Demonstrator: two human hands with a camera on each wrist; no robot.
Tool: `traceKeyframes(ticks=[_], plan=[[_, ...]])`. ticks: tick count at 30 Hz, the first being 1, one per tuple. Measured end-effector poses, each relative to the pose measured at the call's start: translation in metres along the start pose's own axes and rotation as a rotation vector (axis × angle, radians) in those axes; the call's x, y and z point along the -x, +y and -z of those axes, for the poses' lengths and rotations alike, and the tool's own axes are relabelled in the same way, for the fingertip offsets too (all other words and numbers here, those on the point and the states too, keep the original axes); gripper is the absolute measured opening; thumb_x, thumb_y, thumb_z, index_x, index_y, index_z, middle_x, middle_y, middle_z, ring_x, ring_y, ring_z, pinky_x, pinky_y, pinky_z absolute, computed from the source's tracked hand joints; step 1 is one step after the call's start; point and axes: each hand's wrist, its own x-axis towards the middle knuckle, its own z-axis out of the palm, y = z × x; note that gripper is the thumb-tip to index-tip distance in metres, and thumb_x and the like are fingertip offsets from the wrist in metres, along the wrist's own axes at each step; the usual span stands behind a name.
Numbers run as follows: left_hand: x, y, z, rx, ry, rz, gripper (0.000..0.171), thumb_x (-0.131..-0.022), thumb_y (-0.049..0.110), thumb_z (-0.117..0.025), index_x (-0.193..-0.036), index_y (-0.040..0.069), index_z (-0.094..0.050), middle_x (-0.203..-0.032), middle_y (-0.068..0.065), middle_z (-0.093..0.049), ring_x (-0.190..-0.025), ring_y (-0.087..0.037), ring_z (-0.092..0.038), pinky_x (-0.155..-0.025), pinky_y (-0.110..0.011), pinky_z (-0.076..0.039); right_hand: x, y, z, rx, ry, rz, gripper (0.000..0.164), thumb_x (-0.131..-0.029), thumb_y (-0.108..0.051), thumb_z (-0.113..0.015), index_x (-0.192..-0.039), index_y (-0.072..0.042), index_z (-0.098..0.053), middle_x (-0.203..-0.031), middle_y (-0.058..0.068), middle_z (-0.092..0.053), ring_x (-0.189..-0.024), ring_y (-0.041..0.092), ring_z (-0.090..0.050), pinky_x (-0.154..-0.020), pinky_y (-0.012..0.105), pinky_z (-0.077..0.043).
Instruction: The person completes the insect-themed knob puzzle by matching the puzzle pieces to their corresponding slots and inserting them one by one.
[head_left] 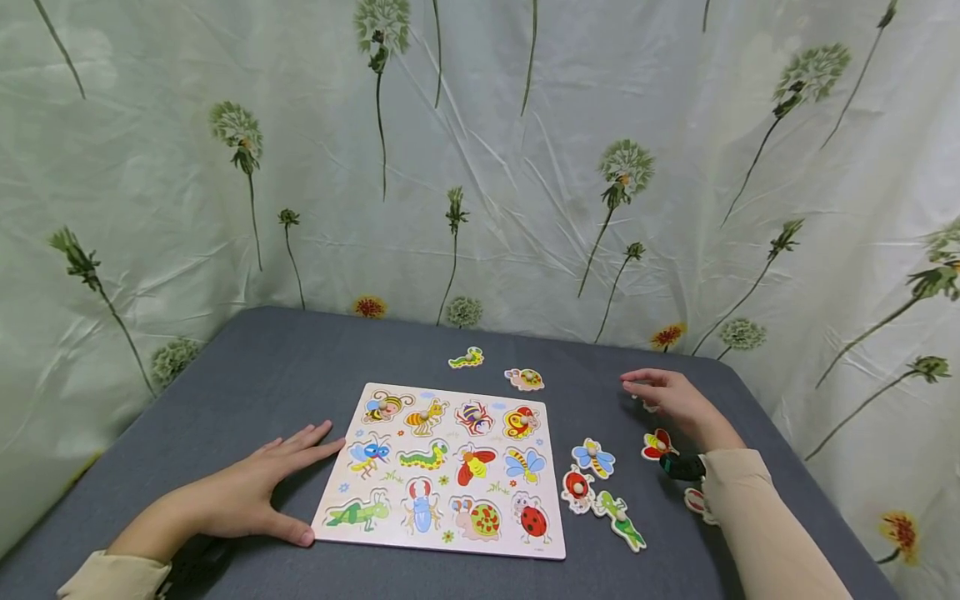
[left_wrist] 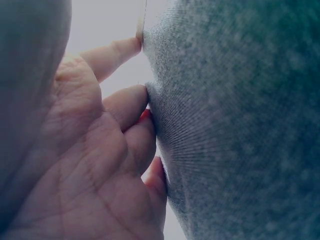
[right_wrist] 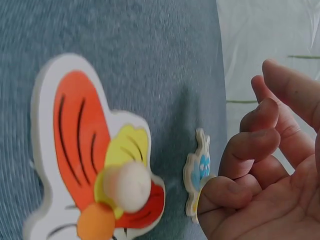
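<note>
A wooden insect puzzle board [head_left: 442,492] lies on the table, with knobbed pieces seated along its top row. My left hand [head_left: 258,487] rests flat with fingers spread, thumb and index finger at the board's left edge. Its fingertips press on the cloth in the left wrist view. My right hand [head_left: 678,400] hovers at the right, fingers loosely bent and holding nothing. Beneath it a piece is mostly hidden; in the right wrist view a blue insect piece [right_wrist: 200,172] lies beside the hand. Nearer that camera is a red-winged insect piece [right_wrist: 80,130] with a round knob.
Right of the board lie a blue-winged dragonfly piece [head_left: 593,458], a ladybug piece [head_left: 577,490] and a green grasshopper piece [head_left: 621,521]. Behind the board are a caterpillar piece [head_left: 467,358] and a snail piece [head_left: 525,380]. A floral curtain [head_left: 517,167] hangs behind the table.
</note>
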Motion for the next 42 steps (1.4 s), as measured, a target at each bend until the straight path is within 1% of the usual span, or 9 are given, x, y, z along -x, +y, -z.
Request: traceKeyframes(ticks=[3,7,10,13,18,23,28,35,42], plan=[[0.0,0.0,0.0,0.002,0.001,-0.004,0.112,-0.076,0.057,-0.092,-0.168,0.024,-0.039,-0.178,-0.025,-0.018,-0.158,-0.064,-0.017,-0.117,-0.086,-0.013,0.0,0.004,0.004,0.0,0.01,-0.006,0.054,-0.11,-0.034,-0.063,-0.147,0.004,-0.059,-0.125,0.019,-0.065,-0.107,0.034,-0.055,-0.081,0.041,-0.048],[0.0,0.0,0.0,0.001,0.0,0.001,0.112,-0.076,0.058,-0.092,-0.168,0.025,-0.039,-0.179,-0.025,-0.018,-0.158,-0.064,-0.017,-0.117,-0.085,-0.013,0.001,0.01,0.009,0.008,0.015,-0.006,0.055,-0.11,-0.035,-0.061,-0.148,0.004,-0.057,-0.14,0.023,-0.064,-0.123,0.04,-0.057,-0.093,0.049,-0.053],[0.0,0.0,0.0,-0.002,0.0,0.005,0.112,-0.075,0.059,-0.092,-0.168,0.025,-0.039,-0.179,-0.025,-0.017,-0.159,-0.064,-0.017,-0.118,-0.085,-0.013,0.0,0.014,0.012,0.004,0.034,-0.018,0.055,-0.111,-0.034,-0.061,-0.149,0.005,-0.057,-0.114,0.014,-0.068,-0.105,0.033,-0.059,-0.085,0.042,-0.051],[0.0,0.0,0.0,0.001,0.001,0.002,0.112,-0.075,0.059,-0.092,-0.168,0.025,-0.039,-0.179,-0.025,-0.018,-0.159,-0.064,-0.017,-0.118,-0.085,-0.013,-0.001,0.017,0.014,-0.009,0.057,-0.049,0.053,-0.11,-0.032,-0.062,-0.148,0.005,-0.058,-0.092,-0.002,-0.059,-0.085,0.022,-0.05,-0.071,0.036,-0.04],[0.0,0.001,0.001,0.013,-0.001,0.0,0.113,-0.075,0.058,-0.092,-0.168,0.024,-0.038,-0.179,-0.025,-0.017,-0.159,-0.064,-0.016,-0.118,-0.085,-0.012,0.001,0.021,0.015,-0.005,0.078,-0.092,0.052,-0.11,-0.034,-0.063,-0.146,0.003,-0.06,-0.099,-0.009,-0.062,-0.091,0.018,-0.052,-0.075,0.034,-0.039],[0.0,0.001,0.0,0.016,-0.009,0.012,0.113,-0.075,0.059,-0.092,-0.169,0.025,-0.038,-0.179,-0.025,-0.017,-0.159,-0.063,-0.016,-0.118,-0.085,-0.012,0.003,0.025,0.02,-0.009,0.085,-0.106,0.052,-0.11,-0.036,-0.062,-0.146,0.002,-0.061,-0.108,-0.003,-0.065,-0.096,0.02,-0.056,-0.079,0.036,-0.042],[0.0,0.001,0.0,0.006,-0.011,0.013,0.113,-0.075,0.06,-0.091,-0.169,0.025,-0.038,-0.179,-0.025,-0.017,-0.159,-0.063,-0.016,-0.118,-0.086,-0.012,0.006,0.032,0.027,-0.008,0.082,-0.129,0.054,-0.11,-0.037,-0.062,-0.146,0.003,-0.06,-0.132,0.014,-0.064,-0.11,0.027,-0.058,-0.086,0.039,-0.045],[0.0,0.001,0.001,-0.017,0.005,-0.007,0.114,-0.075,0.061,-0.091,-0.169,0.026,-0.038,-0.178,-0.025,-0.02,-0.159,-0.062,-0.017,-0.118,-0.085,-0.014,0.008,0.039,0.031,0.004,0.066,-0.117,0.055,-0.109,-0.036,-0.063,-0.146,0.005,-0.059,-0.126,0.005,-0.065,-0.105,0.024,-0.052,-0.083,0.034,-0.046],[0.0,0.0,0.001,-0.021,-0.002,-0.006,0.114,-0.075,0.061,-0.091,-0.169,0.025,-0.037,-0.178,-0.026,-0.019,-0.159,-0.062,-0.018,-0.118,-0.085,-0.014,0.004,0.041,0.028,0.041,0.051,-0.107,0.055,-0.11,-0.034,-0.061,-0.147,0.006,-0.057,-0.141,0.025,-0.058,-0.108,0.026,-0.053,-0.084,0.032,-0.047]])
